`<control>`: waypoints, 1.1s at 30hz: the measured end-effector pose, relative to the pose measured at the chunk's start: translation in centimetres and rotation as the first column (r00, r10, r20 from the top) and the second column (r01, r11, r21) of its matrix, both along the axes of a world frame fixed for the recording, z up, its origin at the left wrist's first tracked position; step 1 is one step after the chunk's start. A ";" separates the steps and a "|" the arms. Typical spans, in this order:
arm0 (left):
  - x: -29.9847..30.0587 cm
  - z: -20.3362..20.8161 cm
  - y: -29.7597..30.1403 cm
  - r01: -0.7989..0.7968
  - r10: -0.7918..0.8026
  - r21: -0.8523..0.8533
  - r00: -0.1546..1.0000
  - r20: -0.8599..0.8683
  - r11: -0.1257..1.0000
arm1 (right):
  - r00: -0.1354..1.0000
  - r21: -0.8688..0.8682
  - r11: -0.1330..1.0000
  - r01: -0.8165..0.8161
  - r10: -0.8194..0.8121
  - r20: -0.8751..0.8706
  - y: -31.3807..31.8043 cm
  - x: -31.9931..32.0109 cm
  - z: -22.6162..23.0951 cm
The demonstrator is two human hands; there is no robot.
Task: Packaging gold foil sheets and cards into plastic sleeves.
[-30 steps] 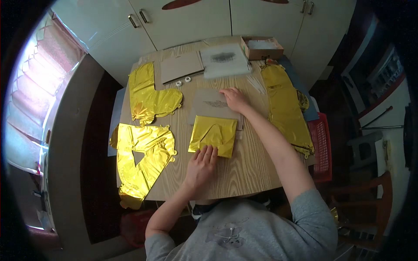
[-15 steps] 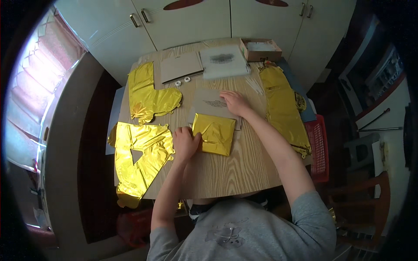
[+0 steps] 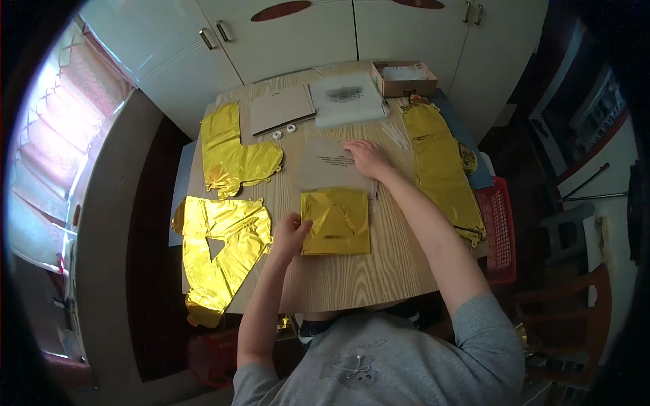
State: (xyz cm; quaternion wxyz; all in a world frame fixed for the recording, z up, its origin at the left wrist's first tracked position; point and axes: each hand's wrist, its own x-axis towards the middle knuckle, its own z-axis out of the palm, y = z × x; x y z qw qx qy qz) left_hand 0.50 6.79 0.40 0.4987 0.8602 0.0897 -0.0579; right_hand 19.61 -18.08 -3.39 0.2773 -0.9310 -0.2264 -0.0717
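Note:
A square folded gold foil balloon (image 3: 336, 227) lies at the middle of the table. My left hand (image 3: 290, 235) pinches its left edge between thumb and fingers. Just beyond it is a greyish printed bag (image 3: 323, 169) with dark lettering; the foil's far edge meets or overlaps the bag's near end. My right hand (image 3: 366, 160) lies on the bag's far right part with its fingers stretched flat over it.
Unfolded gold foil balloons lie at left, one L-shaped (image 3: 233, 152) and one with a triangular hole (image 3: 237, 233). More gold foil (image 3: 440, 166) lies right. Behind are cardboard sheets (image 3: 281, 108), clear bags (image 3: 349, 98), white rolls (image 3: 291, 128), white straws (image 3: 396, 134) and an open box (image 3: 404, 86).
The folded gold foil has slid toward me and turned squarer to the table edge, with my left hand moving along on its edge. My right hand stays on the bag.

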 end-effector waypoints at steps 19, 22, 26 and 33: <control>-9.1 2.4 1.2 0.048 0.002 -0.138 0.940 0.341 0.989 | 0.946 0.040 0.960 -0.278 0.281 -0.162 0.8 -12.4 7.2; -9.5 1.8 1.4 0.080 -0.019 -0.163 0.938 0.346 0.983 | 0.954 -0.161 0.940 -0.300 0.297 -0.047 -0.6 -12.7 3.7; -10.9 3.6 1.4 0.076 -0.023 -0.145 0.941 0.337 0.986 | 0.971 -0.286 0.928 -0.238 0.234 -0.049 -0.7 -11.7 2.6; -12.7 6.8 6.5 -0.081 0.098 -0.061 0.912 0.397 0.995 | 0.976 -0.289 0.937 -0.197 0.216 0.036 -1.4 -9.3 1.3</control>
